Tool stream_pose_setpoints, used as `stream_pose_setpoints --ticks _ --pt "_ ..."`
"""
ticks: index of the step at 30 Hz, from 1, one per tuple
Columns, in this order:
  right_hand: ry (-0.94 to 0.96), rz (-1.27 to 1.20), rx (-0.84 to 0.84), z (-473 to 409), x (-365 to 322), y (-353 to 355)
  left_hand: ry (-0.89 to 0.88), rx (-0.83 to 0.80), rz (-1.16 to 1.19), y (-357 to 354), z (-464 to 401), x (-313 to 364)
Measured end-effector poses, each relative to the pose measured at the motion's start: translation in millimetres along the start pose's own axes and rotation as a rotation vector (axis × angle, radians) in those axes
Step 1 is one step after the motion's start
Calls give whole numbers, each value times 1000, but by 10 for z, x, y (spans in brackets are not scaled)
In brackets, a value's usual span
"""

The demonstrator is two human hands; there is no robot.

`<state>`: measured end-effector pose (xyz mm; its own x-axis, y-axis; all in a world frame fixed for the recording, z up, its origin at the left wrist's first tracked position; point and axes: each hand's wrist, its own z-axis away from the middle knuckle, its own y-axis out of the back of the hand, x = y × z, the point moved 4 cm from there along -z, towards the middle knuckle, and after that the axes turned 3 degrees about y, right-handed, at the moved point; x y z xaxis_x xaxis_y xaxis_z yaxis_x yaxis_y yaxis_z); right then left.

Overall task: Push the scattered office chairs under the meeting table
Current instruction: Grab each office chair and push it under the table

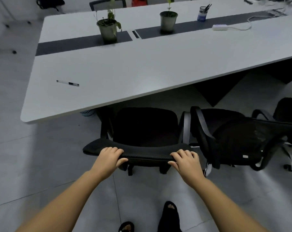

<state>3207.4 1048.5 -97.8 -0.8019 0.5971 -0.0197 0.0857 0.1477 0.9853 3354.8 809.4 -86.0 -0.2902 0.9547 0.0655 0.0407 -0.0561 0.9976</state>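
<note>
Standing here, I see the person facing the long side of the meeting table with both hands on the top edge of a black office chair's backrest. The left hand has its fingers curled over the top of the backrest and the thumb tucked under the near edge, so it grips the rail; the right hand holds it the same way toward the other end. This chair's seat lies just in front of the table's edge, its far rim about level with it, so I would judge it only beginning to go under and in need of a straight push forward. Just to its right stands a second chair, turned at an angle and clear of the table, and a third chair shows at the right border, also out in the open. Across the table another chair back sits close against the far side; whether it is fully in I cannot tell. On the tabletop are a pen, two potted plants, a pen cup and a power strip. By my reckoning most of the job remains: this chair to finish, then at least two more.
</note>
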Motion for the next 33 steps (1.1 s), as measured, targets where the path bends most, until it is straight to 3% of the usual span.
stream_pose_setpoints --ticks 12,22,33 --pt "198 -24 -24 -1211 870 -209 223 -72 74 2 -919 188" --pt "318 11 -76 -2351 1386 -312 208 43 -86 -36 -1718 -154" --pt "385 1 -194 -3214 1612 -397 269 22 -130 16 -2400 -371"
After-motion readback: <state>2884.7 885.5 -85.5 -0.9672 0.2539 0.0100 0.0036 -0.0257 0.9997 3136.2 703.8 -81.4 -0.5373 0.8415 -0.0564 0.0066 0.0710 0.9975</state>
